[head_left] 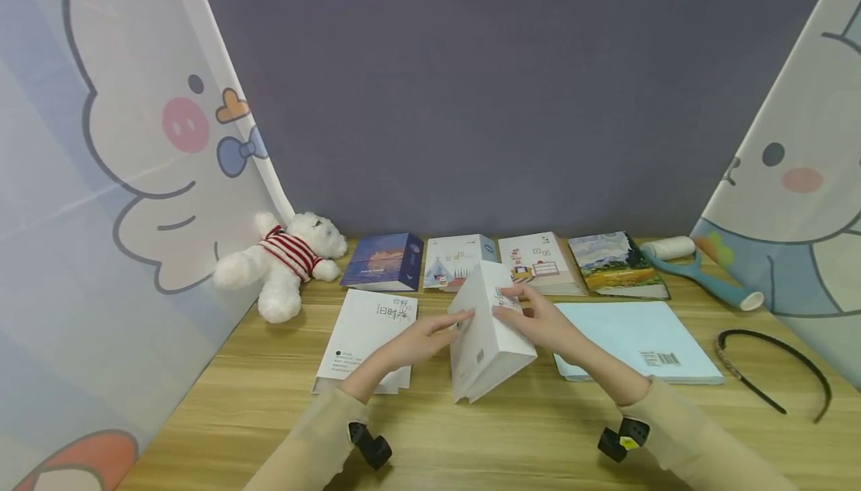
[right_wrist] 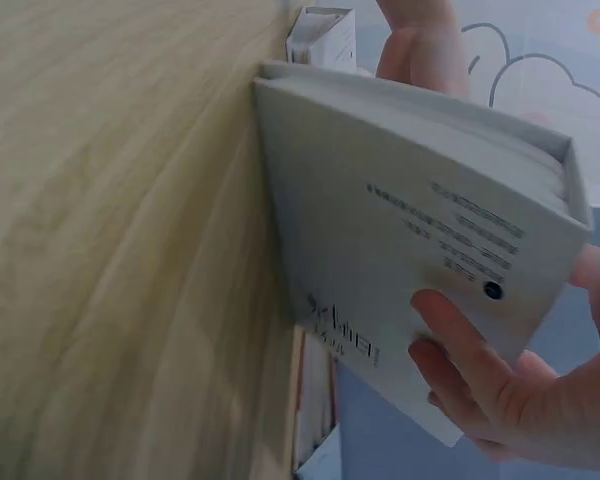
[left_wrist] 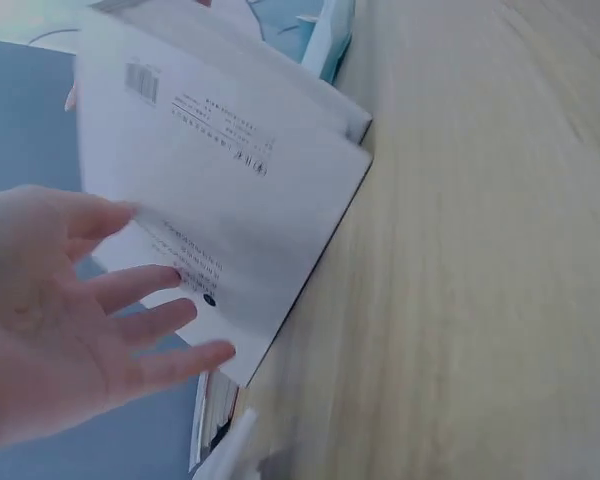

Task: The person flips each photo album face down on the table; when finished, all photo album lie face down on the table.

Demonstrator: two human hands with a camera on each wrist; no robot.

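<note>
A thick white book [head_left: 474,341] with printed text stands tilted on the table between both hands. My left hand [left_wrist: 70,310] has its fingers spread, the fingertips at the cover with the barcode. On the other side my right hand [right_wrist: 540,400] holds the book near an edge, fingers on the printed cover and thumb behind it. Left of it, another white book [head_left: 366,334] lies flat, close to the left hand [head_left: 420,338]. A light blue book [head_left: 632,334] with a barcode label lies beyond the right hand [head_left: 541,319].
Along the back wall lie a dark blue book [head_left: 380,263], two pale illustrated books [head_left: 454,255] and a landscape-painted book [head_left: 615,263]. A white plush bear [head_left: 289,259] sits at left. At right are a blue-handled lint roller [head_left: 706,274] and a dark headband [head_left: 773,338].
</note>
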